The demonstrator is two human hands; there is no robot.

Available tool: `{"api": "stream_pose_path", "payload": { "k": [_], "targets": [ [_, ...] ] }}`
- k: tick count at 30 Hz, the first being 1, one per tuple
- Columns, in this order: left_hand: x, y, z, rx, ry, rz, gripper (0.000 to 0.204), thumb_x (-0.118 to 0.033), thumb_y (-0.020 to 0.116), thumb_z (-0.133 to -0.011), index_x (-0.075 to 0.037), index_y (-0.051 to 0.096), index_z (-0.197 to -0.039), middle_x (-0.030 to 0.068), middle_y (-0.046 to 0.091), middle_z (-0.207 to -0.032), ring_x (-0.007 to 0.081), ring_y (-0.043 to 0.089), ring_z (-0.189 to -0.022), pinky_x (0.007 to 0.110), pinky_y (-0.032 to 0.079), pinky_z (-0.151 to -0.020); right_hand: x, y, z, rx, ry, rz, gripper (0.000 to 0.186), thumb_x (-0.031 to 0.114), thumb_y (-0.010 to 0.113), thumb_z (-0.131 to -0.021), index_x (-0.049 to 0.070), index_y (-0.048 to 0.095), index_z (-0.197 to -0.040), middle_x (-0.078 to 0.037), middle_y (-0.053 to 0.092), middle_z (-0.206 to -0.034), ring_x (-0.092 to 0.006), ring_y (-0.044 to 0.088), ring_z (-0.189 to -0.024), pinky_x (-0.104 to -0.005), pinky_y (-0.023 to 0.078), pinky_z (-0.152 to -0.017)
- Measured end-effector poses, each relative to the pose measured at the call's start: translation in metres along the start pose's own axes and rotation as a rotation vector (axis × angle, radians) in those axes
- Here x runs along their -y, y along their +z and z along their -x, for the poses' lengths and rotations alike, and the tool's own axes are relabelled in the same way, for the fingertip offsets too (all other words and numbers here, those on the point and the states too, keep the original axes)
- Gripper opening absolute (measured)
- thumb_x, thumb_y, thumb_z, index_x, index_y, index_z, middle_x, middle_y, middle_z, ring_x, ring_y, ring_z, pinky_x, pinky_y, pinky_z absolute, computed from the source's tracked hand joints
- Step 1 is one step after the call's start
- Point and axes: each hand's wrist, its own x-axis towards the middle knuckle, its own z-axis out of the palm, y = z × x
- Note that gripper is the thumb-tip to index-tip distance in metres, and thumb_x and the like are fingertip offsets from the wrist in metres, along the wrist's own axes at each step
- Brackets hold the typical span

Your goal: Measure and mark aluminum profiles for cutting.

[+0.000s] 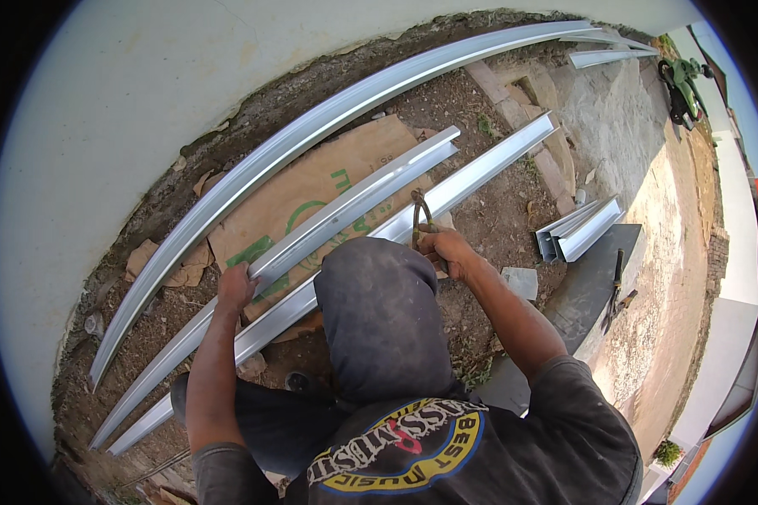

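My left hand (237,286) is closed around a long silvery metal channel (354,206), which runs slantwise from the near left to the upper middle. My right hand (446,251) grips the handles of rusty brown pincers (419,210), their head pointing away from me. The pincers overlap a second metal channel (488,172) in the view; whether they touch it I cannot tell. That channel runs roughly parallel to the first, on its right, and passes behind my dark-clothed knee (383,311). Printed brown cardboard (362,143) lies flat underneath.
A longer metal channel (312,126) lies along the foot of the pale wall (160,93). On the right, short channel pieces (594,227) sit by a dark grey board (589,290) with dark-handled snips (616,307). A green motorbike (686,93) stands far right.
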Motion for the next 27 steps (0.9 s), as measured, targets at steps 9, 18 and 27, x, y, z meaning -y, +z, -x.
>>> {"api": "stream_pose_path", "payload": {
  "k": [9,18,27],
  "targets": [
    [-0.008,-0.020,0.027,-0.219,0.139,-0.197,0.022,-0.011,0.070,-0.071,-0.003,0.058,-0.088,0.0209,0.064,-0.089,0.0388,0.065,-0.088,0.049,0.052,-0.078,0.011,0.023,0.004,-0.079,-0.001,-0.061,0.029,0.011,0.056,-0.089,0.003,0.054,-0.116,-0.017,0.064,-0.089,-0.0266,0.065,-0.068,-0.0410,0.056,-0.056],
    [-0.003,-0.015,0.034,-0.260,0.156,-0.188,0.025,-0.010,0.067,-0.072,-0.003,0.055,-0.093,0.0200,0.061,-0.093,0.0409,0.064,-0.084,0.050,0.052,-0.074,0.003,0.038,-0.010,-0.064,-0.086,-0.152,0.024,0.007,0.055,-0.087,0.003,0.051,-0.110,-0.014,0.055,-0.083,-0.0251,0.060,-0.063,-0.0379,0.050,-0.046],
    [-0.007,-0.015,0.040,-0.279,0.167,-0.213,0.023,-0.010,0.063,-0.074,-0.003,0.055,-0.094,0.0197,0.061,-0.093,0.0407,0.064,-0.081,0.050,0.052,-0.071,0.003,0.045,-0.012,-0.135,-0.109,-0.152,0.029,0.003,0.056,-0.085,0.003,0.051,-0.113,-0.009,0.052,-0.082,-0.0211,0.055,-0.065,-0.0374,0.049,-0.045]
  ]
}}
